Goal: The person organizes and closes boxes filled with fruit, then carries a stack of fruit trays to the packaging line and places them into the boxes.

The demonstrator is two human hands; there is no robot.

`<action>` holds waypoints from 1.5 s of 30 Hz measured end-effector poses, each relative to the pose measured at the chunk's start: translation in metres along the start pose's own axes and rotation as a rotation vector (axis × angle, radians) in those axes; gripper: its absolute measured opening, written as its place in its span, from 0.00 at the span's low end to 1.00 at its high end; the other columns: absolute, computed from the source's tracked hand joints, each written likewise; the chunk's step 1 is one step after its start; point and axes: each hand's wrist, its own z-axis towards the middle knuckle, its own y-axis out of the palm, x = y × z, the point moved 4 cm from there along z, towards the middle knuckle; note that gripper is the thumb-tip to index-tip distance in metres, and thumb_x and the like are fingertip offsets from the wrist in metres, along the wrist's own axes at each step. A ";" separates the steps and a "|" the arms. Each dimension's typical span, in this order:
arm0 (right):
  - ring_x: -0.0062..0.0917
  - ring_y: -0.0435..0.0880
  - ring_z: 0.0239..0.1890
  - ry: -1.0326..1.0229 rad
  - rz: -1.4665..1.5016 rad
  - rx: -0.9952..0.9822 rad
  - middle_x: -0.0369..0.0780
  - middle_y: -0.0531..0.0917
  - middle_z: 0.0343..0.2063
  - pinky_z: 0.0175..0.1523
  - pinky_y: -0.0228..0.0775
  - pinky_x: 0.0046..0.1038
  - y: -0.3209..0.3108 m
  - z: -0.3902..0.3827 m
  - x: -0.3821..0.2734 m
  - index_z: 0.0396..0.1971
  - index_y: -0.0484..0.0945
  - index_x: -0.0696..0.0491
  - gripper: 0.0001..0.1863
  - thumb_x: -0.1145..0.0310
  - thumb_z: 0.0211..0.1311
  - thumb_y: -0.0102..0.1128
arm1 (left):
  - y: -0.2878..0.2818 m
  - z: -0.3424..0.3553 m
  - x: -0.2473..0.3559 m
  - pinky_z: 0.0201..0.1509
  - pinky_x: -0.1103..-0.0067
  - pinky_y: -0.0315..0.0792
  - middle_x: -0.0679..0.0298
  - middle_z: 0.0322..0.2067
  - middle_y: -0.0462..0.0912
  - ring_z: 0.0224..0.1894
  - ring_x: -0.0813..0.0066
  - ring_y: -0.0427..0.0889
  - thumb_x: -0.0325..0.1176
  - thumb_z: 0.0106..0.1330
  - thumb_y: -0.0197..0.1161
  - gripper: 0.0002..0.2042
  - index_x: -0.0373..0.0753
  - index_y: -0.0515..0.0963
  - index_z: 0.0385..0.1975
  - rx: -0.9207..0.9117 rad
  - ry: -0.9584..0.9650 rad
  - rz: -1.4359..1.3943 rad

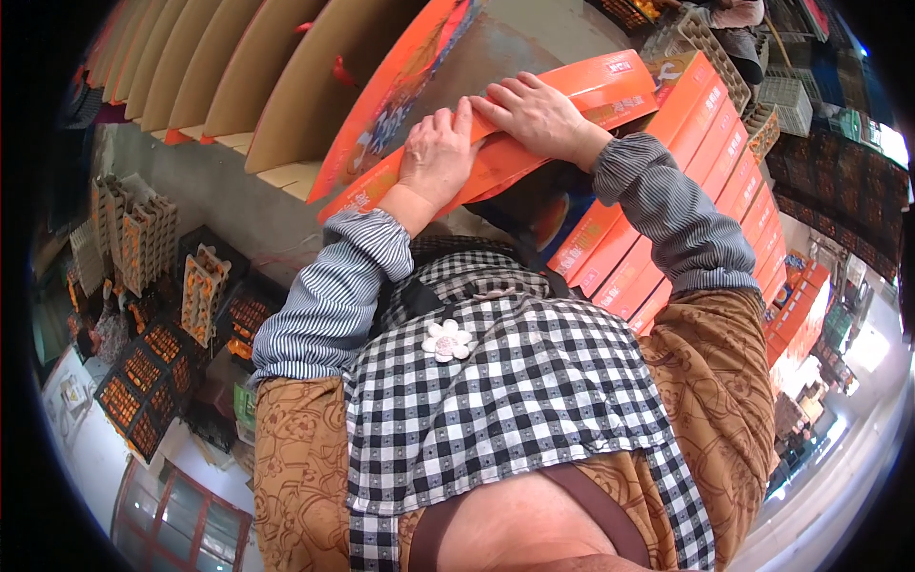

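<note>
Both my hands rest on the long edge of an orange cardboard box (pixel 605 84) in front of my body. My left hand (pixel 437 160) has its fingers folded over the near-left part of the edge. Farther along to the right, my right hand (pixel 538 116) grips the same edge, fingers close to those of the left. The box is tilted, its dark printed face partly hidden under my arms. Beside it on the left, an orange printed panel (pixel 396 95) leans with a row of open brown cardboard boxes (pixel 291 86) that have small red handles.
A stack of orange boxes (pixel 658 214) stands close on my right. Egg trays (pixel 133 234) and black crates (pixel 148 377) of orange items are to the left. At the far right top another person (pixel 739 38) is near more egg trays and a white crate (pixel 788 105).
</note>
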 end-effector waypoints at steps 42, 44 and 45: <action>0.34 0.75 0.64 0.207 -0.139 -0.119 0.39 0.77 0.59 0.71 0.60 0.47 -0.005 -0.089 0.130 0.76 0.63 0.25 0.43 0.70 0.63 0.65 | -0.010 -0.004 0.007 0.54 0.67 0.78 0.54 0.44 0.76 0.47 0.57 0.81 0.37 0.66 0.69 0.37 0.37 0.65 0.75 0.012 0.045 0.087; 0.35 0.75 0.66 0.214 -0.136 -0.085 0.39 0.77 0.60 0.72 0.58 0.47 -0.001 -0.093 0.129 0.76 0.63 0.26 0.42 0.69 0.63 0.65 | -0.009 -0.005 0.008 0.54 0.67 0.78 0.54 0.44 0.76 0.46 0.57 0.81 0.37 0.66 0.69 0.37 0.37 0.65 0.75 0.019 0.048 0.097; 0.35 0.74 0.67 0.223 -0.136 -0.048 0.39 0.76 0.62 0.74 0.57 0.47 0.000 -0.095 0.130 0.76 0.64 0.26 0.41 0.68 0.63 0.65 | -0.009 -0.005 0.008 0.53 0.67 0.78 0.54 0.44 0.76 0.46 0.57 0.81 0.36 0.66 0.69 0.37 0.38 0.65 0.75 0.028 0.055 0.108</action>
